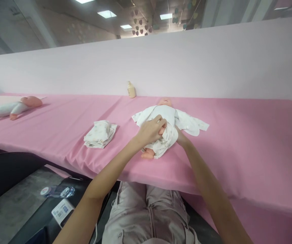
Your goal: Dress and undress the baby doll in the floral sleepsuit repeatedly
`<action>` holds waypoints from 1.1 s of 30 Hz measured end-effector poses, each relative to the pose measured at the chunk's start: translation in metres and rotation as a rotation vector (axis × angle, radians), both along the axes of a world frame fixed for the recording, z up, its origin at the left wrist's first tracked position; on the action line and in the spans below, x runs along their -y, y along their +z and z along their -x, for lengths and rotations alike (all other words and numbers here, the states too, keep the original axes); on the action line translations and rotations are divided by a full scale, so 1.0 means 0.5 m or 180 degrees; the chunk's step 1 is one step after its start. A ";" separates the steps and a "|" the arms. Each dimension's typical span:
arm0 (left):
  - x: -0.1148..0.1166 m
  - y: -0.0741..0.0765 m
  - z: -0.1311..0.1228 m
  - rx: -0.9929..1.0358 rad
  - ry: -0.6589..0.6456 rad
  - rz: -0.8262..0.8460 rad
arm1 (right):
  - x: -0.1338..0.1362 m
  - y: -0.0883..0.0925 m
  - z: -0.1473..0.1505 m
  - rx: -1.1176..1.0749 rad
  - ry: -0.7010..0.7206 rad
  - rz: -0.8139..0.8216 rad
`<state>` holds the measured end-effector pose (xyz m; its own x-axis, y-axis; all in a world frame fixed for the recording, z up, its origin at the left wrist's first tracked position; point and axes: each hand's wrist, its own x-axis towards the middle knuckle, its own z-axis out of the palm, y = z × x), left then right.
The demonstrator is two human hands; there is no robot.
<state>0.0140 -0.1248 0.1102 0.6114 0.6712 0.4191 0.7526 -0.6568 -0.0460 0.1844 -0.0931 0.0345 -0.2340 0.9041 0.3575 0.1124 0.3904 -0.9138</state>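
Note:
A baby doll (164, 101) lies on its back on the pink cloth, its head away from me. It wears a white printed baby top (162, 111) with the sleeves spread out. White printed baby trousers (170, 137) are bunched around its legs, and one bare foot (148, 154) sticks out at the near end. My left hand (153, 129) is closed around the doll's other foot (161, 130), beside the bunched fabric. On the right side, my right hand (180, 137) grips the trousers; its fingertips are hidden behind the fabric.
A folded stack of white printed cloth (100, 134) lies to the left. A pale yellow pump bottle (131, 90) stands by the white wall (186, 64). Another doll (19, 106) lies at the far left. Two plastic bottles (57, 191) rest on a black chair below the table edge.

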 end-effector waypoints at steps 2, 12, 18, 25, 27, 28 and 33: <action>0.010 0.006 0.004 -0.0164 0.0149 -0.0066 | 0.007 0.019 -0.009 -0.0388 0.0369 0.0297; 0.108 -0.077 -0.030 -0.1375 -0.0835 -0.0839 | 0.026 0.048 -0.022 -0.0931 0.0559 0.0945; 0.145 -0.125 -0.056 -0.1653 -0.0902 -0.1150 | -0.024 0.010 -0.058 -0.1412 -0.0497 0.1017; 0.141 -0.089 -0.023 -0.0977 -0.1210 -0.0349 | -0.043 -0.028 -0.079 -0.1005 -0.0782 0.1257; 0.095 -0.071 -0.001 -0.0340 -0.1042 -0.0065 | -0.033 -0.015 -0.077 -0.0859 -0.0504 0.1226; 0.065 -0.065 0.008 0.0058 -0.0826 0.0028 | -0.029 -0.009 -0.076 -0.0784 -0.0369 0.1160; -0.062 -0.075 0.019 0.1364 -0.0446 0.1224 | -0.023 0.005 -0.071 -0.0732 -0.0319 0.0556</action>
<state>0.0043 -0.0939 0.0726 0.5352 0.7489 0.3908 0.5564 -0.6606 0.5040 0.2200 -0.0815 0.0368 -0.0715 0.9711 0.2278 -0.0751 0.2225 -0.9720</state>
